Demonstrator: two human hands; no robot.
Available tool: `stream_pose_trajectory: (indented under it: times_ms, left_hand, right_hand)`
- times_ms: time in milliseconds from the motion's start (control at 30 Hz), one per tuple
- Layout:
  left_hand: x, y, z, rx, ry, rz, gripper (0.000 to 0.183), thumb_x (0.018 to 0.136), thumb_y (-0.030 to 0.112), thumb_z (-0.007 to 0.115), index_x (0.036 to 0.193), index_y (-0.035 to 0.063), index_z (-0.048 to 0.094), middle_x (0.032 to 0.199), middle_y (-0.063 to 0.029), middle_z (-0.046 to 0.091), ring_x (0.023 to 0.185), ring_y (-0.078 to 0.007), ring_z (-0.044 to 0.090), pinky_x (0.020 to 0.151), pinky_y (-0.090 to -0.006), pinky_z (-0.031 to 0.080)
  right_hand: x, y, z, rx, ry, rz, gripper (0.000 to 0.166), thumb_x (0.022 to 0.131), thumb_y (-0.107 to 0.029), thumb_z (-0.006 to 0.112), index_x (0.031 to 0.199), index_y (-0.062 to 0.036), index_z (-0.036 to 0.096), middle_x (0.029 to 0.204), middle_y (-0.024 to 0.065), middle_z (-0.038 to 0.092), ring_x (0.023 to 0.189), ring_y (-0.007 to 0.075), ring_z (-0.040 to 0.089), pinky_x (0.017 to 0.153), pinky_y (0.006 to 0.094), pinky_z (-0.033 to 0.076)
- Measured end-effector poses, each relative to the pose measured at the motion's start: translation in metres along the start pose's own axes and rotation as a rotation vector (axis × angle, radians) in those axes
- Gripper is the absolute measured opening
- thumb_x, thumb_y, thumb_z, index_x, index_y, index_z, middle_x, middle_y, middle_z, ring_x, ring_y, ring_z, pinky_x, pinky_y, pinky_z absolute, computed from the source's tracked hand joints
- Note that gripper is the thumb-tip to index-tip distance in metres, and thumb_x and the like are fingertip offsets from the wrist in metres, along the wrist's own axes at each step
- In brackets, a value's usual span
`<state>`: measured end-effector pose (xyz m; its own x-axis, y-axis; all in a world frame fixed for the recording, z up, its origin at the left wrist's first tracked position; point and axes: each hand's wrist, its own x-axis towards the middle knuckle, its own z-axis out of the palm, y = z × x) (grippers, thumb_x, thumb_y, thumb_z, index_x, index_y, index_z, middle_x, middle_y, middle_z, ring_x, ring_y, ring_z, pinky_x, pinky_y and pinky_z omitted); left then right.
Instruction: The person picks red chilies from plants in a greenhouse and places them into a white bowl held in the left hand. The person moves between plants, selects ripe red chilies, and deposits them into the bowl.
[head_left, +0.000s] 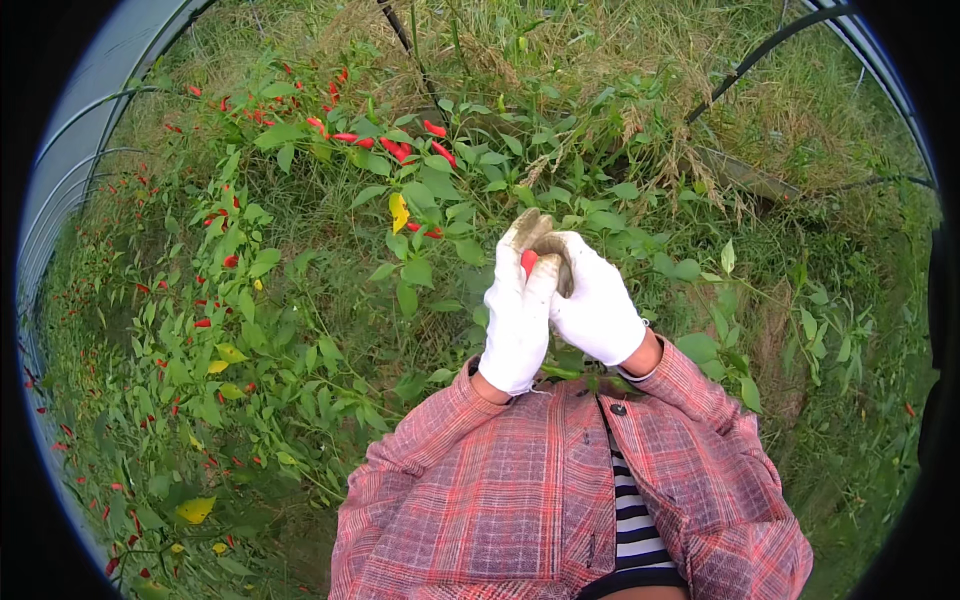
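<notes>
My left hand (511, 322), in a white work glove with soiled fingertips, closes around a red chili pepper (529, 261). Only a short piece of the pepper shows between its thumb and fingers. Gloved the same way, my right hand (596, 304) meets it at the fingertips, its fingers curled behind the left thumb. Whether those fingers grip anything is hidden. Just beyond both hands are the green leaves of a chili plant (420, 191). Ripe red chilies (395, 148) hang on that plant, up and left of my hands.
Chili plants (247, 330) with many red fruits fill the left side. A yellow leaf (399, 212) hangs near my hands. Dark tubing (765, 45) arches at the upper right, above a board-like edge (746, 176) in dry grass. Greenhouse hoops and sheeting (97, 97) stand at left.
</notes>
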<state>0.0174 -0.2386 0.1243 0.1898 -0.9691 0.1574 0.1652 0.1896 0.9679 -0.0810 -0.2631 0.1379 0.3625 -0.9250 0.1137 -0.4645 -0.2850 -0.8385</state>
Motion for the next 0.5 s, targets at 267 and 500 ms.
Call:
stream_pose_trajectory:
  times_ms: [267,500]
  left_hand:
    - [-0.001,-0.028,-0.01,0.421,-0.013,0.126,0.053,0.082,0.008,0.047,0.13,0.0004,0.026,0.128,-0.0138,0.037,0.111,-0.0208,0.042,0.092,-0.0292,0.035]
    - [-0.007,-0.024,-0.042,0.166,-0.157,-0.165,0.037,0.081,0.004,0.049,0.117,-0.0025,0.04,0.111,-0.0134,0.051,0.104,-0.0191,0.05,0.084,-0.0277,0.042]
  right_hand:
    - [0.018,0.042,0.028,0.529,-0.116,0.003,0.034,0.083,-0.013,0.051,0.112,-0.0003,0.039,0.103,0.0077,0.05,0.09,0.0143,0.051,0.077,0.0256,0.043]
    - [0.031,0.071,0.016,1.216,0.02,0.392,0.007,0.085,-0.013,0.041,0.087,-0.0067,0.042,0.077,0.0095,0.056,0.048,0.0106,0.044,0.039,0.0199,0.034]
